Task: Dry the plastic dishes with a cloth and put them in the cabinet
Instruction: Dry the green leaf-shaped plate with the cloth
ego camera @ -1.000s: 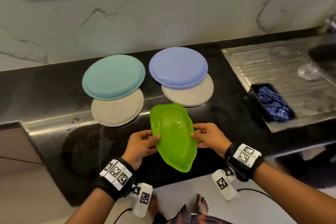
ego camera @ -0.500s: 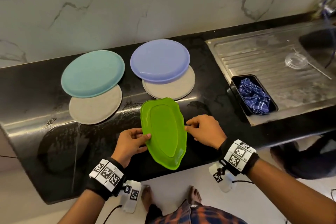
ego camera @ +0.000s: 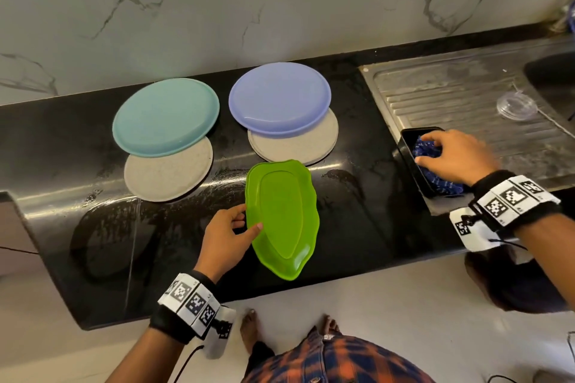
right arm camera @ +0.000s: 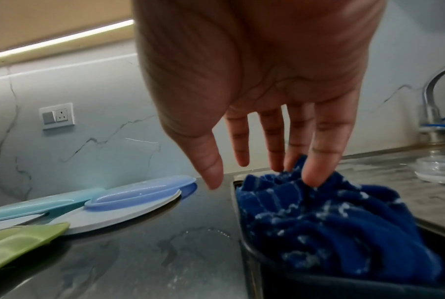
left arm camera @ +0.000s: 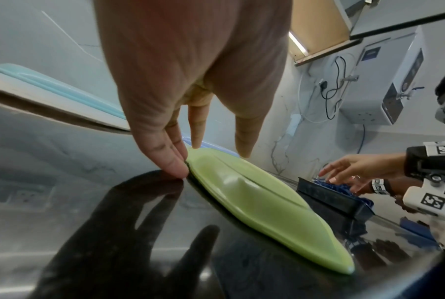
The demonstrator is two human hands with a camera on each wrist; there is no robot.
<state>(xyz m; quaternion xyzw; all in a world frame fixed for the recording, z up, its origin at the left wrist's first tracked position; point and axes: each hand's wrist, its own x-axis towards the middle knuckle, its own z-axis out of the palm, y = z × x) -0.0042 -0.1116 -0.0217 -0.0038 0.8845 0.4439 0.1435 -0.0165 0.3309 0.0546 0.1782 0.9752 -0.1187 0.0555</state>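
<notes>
Green and glossy, the leaf-shaped dish point(ego camera: 284, 221) is lying upside down at the counter's point(ego camera: 357, 227) front edge, its near tip overhanging. I am steadying its nine o'clock rim with my left hand point(ego camera: 225, 232), fingers nearly straight and touching, thumb on top. At three o'clock my right hand point(ego camera: 457, 157) is spreading loosely over the blue cloth point(right arm camera: 331, 212) in the black tray point(ego camera: 410, 152), fingertips touching it, gripping nothing. Bare wet counter is lying between.
</notes>
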